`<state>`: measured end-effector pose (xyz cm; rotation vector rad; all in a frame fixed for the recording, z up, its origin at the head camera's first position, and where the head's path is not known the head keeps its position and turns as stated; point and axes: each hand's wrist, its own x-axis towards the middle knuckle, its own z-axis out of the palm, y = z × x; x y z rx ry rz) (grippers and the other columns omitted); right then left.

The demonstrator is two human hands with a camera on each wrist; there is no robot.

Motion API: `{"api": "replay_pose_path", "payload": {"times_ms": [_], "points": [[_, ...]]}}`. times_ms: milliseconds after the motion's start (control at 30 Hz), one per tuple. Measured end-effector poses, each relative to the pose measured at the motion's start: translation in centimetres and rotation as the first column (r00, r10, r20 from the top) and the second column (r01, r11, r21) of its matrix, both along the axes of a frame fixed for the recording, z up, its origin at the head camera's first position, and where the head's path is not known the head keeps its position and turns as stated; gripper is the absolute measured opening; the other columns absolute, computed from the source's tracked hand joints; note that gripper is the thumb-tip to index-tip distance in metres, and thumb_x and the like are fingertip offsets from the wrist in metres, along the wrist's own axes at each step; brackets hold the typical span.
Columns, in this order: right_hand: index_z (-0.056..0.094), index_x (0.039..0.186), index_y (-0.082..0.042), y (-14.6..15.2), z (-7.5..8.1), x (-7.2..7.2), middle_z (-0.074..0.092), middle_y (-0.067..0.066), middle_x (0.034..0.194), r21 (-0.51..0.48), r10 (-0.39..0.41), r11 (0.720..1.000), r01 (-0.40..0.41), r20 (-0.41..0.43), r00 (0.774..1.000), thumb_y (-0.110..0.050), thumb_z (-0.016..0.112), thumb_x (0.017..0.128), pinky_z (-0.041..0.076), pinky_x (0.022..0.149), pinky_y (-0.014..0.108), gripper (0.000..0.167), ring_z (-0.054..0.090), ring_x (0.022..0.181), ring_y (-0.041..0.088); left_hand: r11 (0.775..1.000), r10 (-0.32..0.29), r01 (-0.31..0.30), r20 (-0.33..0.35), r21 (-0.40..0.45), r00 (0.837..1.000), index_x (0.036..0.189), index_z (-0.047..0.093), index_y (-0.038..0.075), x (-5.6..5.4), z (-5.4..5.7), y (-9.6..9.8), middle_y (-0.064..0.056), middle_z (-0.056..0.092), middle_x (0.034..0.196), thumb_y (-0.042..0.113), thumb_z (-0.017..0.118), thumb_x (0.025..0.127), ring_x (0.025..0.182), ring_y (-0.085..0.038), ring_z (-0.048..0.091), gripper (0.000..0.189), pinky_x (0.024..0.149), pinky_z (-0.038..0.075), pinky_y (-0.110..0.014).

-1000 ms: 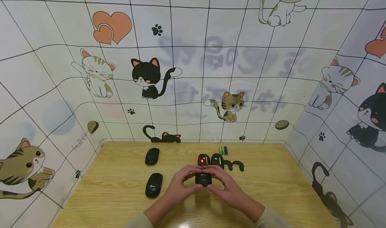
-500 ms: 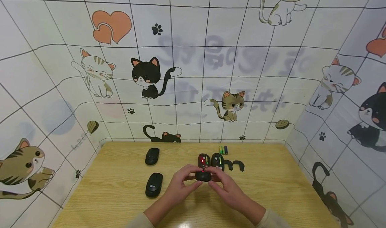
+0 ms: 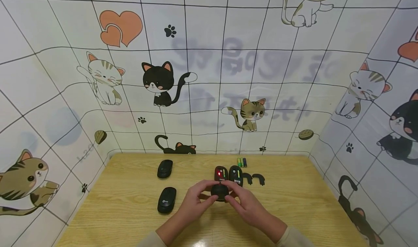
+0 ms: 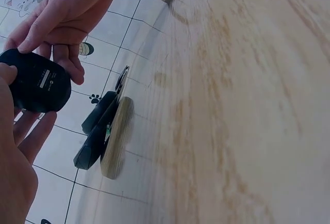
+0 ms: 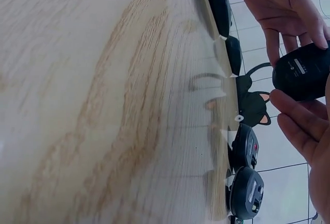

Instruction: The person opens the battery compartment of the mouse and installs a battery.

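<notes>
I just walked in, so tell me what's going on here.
A person's left grip and right grip hold a black computer mouse above the wooden tabletop. Beyond it lie two upturned mice, one showing a red light, near loose batteries and two curved black pieces. Two more mice rest to the left.

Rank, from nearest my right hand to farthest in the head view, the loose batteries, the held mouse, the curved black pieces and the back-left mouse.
1. Held mouse: touching the right hand.
2. Curved black pieces: beyond that hand, slightly right.
3. Loose batteries: farther back.
4. Back-left mouse: over on the left.
</notes>
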<state>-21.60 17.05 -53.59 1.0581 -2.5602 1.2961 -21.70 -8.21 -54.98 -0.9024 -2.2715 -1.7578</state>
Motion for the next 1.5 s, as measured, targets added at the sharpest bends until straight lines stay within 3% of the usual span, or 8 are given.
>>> {"api": "replay_pose_path", "payload": {"times_ms": [133, 333, 567, 767, 933, 1067, 1300, 1500], "points": [[0.048, 0.162, -0.022, 0.1, -0.2, -0.1, 0.076, 0.007, 0.127, -0.026, 0.022, 0.999, -0.022, 0.001, 1.000, -0.017, 0.060, 0.116, 0.065, 0.081, 0.032, 0.048, 0.076, 0.103, 0.012, 1.000, 0.007, -0.007, 0.015, -0.022, 1.000, 0.147, 0.068, 0.022, 0.1, 0.0, -0.1, -0.003, 0.072, 0.139, 0.017, 0.078, 0.106, 0.114, -0.023, 0.074, 0.042, 0.081, 0.067, -0.034], [0.043, 0.165, -0.018, -0.1, -0.3, -0.1, 0.075, 0.016, 0.135, -0.075, 0.065, 0.995, -0.065, -0.006, 0.998, -0.010, 0.059, 0.116, 0.067, 0.087, 0.034, 0.053, 0.077, 0.115, 0.020, 0.999, 0.024, -0.021, 0.073, -0.045, 0.997, 0.150, 0.067, 0.025, 0.2, 0.0, -0.2, 0.000, 0.072, 0.138, 0.019, 0.078, 0.106, 0.109, -0.018, 0.074, 0.046, 0.078, 0.066, -0.032], [0.049, 0.162, -0.026, -0.4, 0.3, 0.1, 0.069, 0.007, 0.141, -0.143, 0.046, 0.989, -0.026, 0.139, 0.989, -0.017, 0.068, 0.112, 0.066, 0.087, 0.034, 0.054, 0.075, 0.106, 0.016, 1.000, 0.019, -0.019, 0.136, -0.001, 0.991, 0.150, 0.066, 0.025, 0.2, 0.0, -0.1, -0.001, 0.073, 0.131, 0.020, 0.076, 0.107, 0.102, -0.017, 0.074, 0.044, 0.077, 0.064, -0.032], [0.050, 0.161, -0.023, -0.5, 0.4, 0.1, 0.067, 0.012, 0.140, -0.190, 0.057, 0.982, -0.019, 0.197, 0.979, -0.015, 0.068, 0.112, 0.066, 0.085, 0.032, 0.052, 0.077, 0.100, 0.018, 0.999, 0.012, -0.018, 0.206, 0.031, 0.979, 0.149, 0.067, 0.026, 0.2, -0.1, -0.1, -0.005, 0.073, 0.123, 0.019, 0.076, 0.107, 0.098, -0.019, 0.075, 0.044, 0.075, 0.066, -0.032], [0.050, 0.161, -0.020, -0.6, 0.6, 0.3, 0.066, 0.015, 0.137, -0.243, 0.074, 0.970, 0.000, 0.294, 0.953, -0.015, 0.068, 0.112, 0.065, 0.091, 0.033, 0.052, 0.077, 0.111, 0.022, 0.997, -0.013, -0.005, 0.248, 0.072, 0.969, 0.149, 0.066, 0.024, 0.2, -0.1, 0.0, -0.010, 0.071, 0.120, 0.015, 0.076, 0.107, 0.096, -0.020, 0.076, 0.045, 0.073, 0.069, -0.039], [0.050, 0.161, -0.017, -0.7, 0.8, 0.3, 0.063, 0.020, 0.137, -0.269, 0.091, 0.963, 0.003, 0.336, 0.937, -0.012, 0.069, 0.111, 0.065, 0.090, 0.034, 0.053, 0.075, 0.111, 0.026, 0.996, -0.045, 0.023, 0.266, 0.085, 0.963, 0.151, 0.064, 0.021, 0.1, -0.1, 0.0, -0.014, 0.069, 0.121, 0.012, 0.074, 0.108, 0.094, -0.021, 0.076, 0.045, 0.072, 0.069, -0.043], [0.053, 0.156, -0.013, -0.8, 1.0, 0.3, 0.063, 0.023, 0.136, -0.280, 0.086, 0.960, 0.032, 0.401, 0.912, -0.004, 0.071, 0.108, 0.066, 0.086, 0.034, 0.053, 0.074, 0.108, 0.029, 0.991, -0.120, 0.092, 0.345, 0.097, 0.931, 0.156, 0.055, 0.022, 0.3, -0.2, -0.1, -0.015, 0.062, 0.123, 0.012, 0.065, 0.113, 0.093, -0.021, 0.078, 0.045, 0.068, 0.069, -0.047], [0.056, 0.153, -0.015, -0.9, 1.1, 0.4, 0.062, 0.022, 0.131, -0.264, 0.058, 0.961, 0.078, 0.471, 0.880, -0.003, 0.071, 0.106, 0.067, 0.085, 0.036, 0.051, 0.073, 0.110, 0.033, 0.986, -0.156, 0.115, 0.403, 0.124, 0.902, 0.156, 0.053, 0.025, 0.3, -0.3, 0.0, -0.015, 0.058, 0.125, 0.011, 0.069, 0.110, 0.095, -0.023, 0.079, 0.051, 0.069, 0.069, -0.043]]}}
